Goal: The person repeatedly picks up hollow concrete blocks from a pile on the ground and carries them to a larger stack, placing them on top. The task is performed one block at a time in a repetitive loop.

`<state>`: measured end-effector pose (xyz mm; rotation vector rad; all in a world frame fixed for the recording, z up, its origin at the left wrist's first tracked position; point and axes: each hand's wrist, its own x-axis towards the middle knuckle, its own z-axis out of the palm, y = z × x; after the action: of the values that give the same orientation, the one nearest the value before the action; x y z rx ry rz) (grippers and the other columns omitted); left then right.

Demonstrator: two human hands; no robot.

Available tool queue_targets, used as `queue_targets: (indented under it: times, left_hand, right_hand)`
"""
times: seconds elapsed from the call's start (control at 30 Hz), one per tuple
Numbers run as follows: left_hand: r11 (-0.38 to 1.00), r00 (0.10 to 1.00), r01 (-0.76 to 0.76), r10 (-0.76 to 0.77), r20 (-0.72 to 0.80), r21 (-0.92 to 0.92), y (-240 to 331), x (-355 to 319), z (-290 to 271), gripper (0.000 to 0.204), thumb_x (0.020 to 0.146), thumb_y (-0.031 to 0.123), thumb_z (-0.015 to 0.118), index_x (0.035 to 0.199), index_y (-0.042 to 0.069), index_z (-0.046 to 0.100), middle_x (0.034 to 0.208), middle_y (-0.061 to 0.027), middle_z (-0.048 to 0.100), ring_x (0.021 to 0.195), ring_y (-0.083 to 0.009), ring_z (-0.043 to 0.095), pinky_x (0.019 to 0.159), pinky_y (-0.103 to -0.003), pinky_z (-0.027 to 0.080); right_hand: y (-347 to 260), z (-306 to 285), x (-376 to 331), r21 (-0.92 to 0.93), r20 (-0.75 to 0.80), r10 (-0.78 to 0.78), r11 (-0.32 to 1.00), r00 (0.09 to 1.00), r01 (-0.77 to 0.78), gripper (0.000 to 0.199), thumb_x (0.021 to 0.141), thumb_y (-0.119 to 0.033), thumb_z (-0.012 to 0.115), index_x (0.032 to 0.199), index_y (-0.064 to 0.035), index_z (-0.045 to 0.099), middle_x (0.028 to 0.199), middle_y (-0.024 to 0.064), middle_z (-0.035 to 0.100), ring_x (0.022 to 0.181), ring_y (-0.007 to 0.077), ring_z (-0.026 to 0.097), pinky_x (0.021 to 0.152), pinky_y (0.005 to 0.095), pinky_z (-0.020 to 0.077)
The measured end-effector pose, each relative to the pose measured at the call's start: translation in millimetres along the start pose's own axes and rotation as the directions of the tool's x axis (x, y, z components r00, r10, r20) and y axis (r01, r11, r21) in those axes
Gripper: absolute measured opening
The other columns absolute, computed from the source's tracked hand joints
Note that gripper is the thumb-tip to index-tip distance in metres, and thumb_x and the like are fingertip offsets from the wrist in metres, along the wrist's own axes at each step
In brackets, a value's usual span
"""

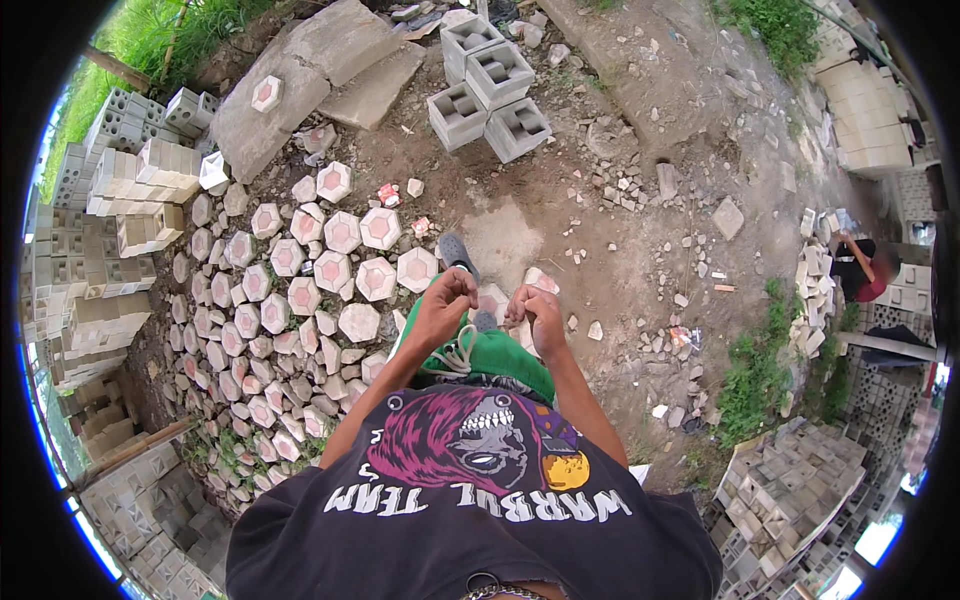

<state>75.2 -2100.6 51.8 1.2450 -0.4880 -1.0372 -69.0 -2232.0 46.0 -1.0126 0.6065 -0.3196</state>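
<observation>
In front of my waist, my left hand is closed, its fingers curled in and pressed together. A short gap away, my right hand is curled the same way. Whatever either hand holds, if anything, is hidden or too small to make out. Below and between them are my green shorts with a pale drawstring. My grey shoe shows just beyond the left hand. A hexagonal paver lies on the ground between the hands, partly covered. Another paver lies to the left.
Many hexagonal pavers with reddish centres cover the ground at left. Hollow concrete blocks stand ahead near a broken slab. Block stacks line the left side. At far right, a person bends beside rubble.
</observation>
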Motion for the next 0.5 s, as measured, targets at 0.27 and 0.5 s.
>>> queue_targets:
  times: [0.27,0.5]
  left_hand:
    - [0.998,0.992,-0.050,0.054,0.110,-0.038,4,174,-37,0.020,0.074,-0.006,0.045,0.090,0.004,0.052,0.068,0.0010,0.049,0.062,-0.0069,0.045,0.056,-0.022,0.036]
    - [0.998,0.998,-0.056,0.057,0.033,-0.036,54,302,-97,0.014,0.079,0.002,0.045,0.076,0.001,0.058,0.064,0.0028,0.049,0.056,-0.0046,0.040,0.050,-0.021,0.031]
  right_hand:
    - [-12,-41,137,0.003,-0.116,-0.084,0.996,0.990,0.085,0.020,0.078,-0.017,0.046,0.062,-0.0049,0.045,0.062,0.0056,0.045,0.060,0.0157,0.044,0.066,0.0303,0.0425]
    - [-61,-27,271,-0.195,-0.340,-0.123,0.979,0.932,0.058,0.042,0.092,-0.028,0.059,0.057,-0.0081,0.047,0.055,-0.0011,0.045,0.054,0.0075,0.043,0.058,0.0259,0.0414]
